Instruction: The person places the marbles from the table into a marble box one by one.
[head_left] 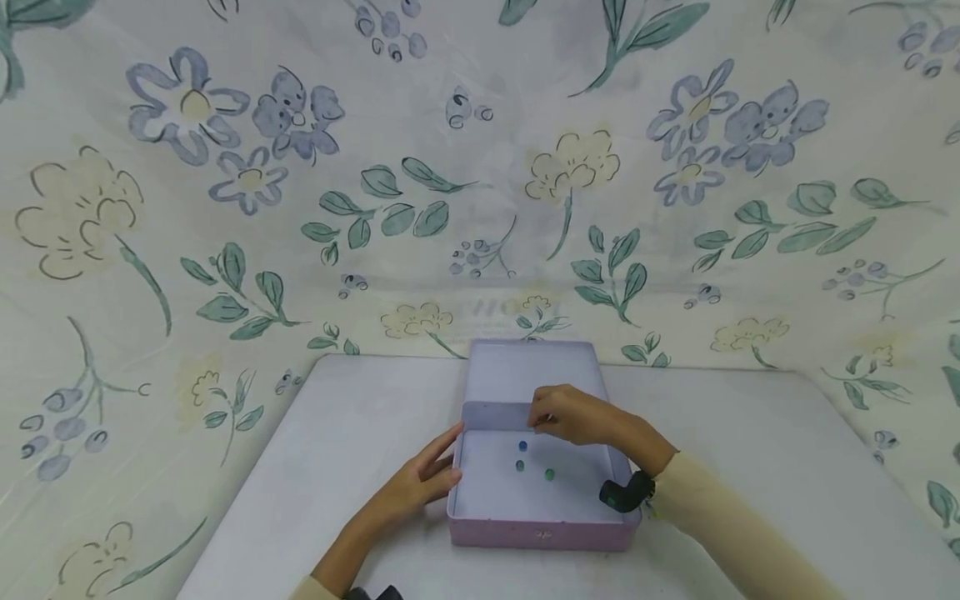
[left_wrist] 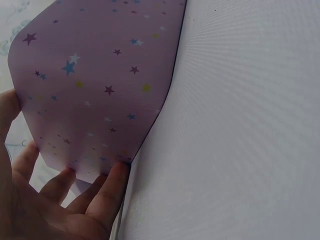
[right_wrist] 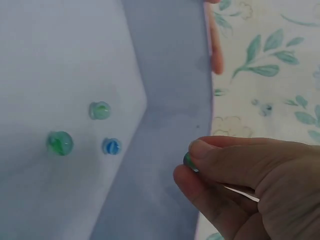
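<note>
Closest to me is a cream sleeve [head_left: 727,525], with a dark wrist strap [head_left: 627,492] at its end. Past it, the right hand [head_left: 573,412] is up over the back part of the box [head_left: 495,533]. I have a small green and dark marble [right_wrist: 188,161] pinched between its thumb and finger, and it is up off the box's bottom.

Three more marbles lie on that bottom. The blue marble [head_left: 522,446] is the closest one to the back left corner. The pale green marble [head_left: 520,466] is just in front of it. The bright green marble [head_left: 550,474] is out near the middle.

The box sits on the white tabletop [head_left: 300,467], near the middle of its back edge. Its lid [head_left: 536,371] is tipped open toward that edge. On the left side, the left hand [head_left: 408,487] has loose, stretched-out fingers, with the tips touching the box's purple wall with stars [left_wrist: 95,95].

I think the work is part way along: the lid is up and one marble is in the fingers, but three are down in the box. I can't tell which way the held one is going.
</note>
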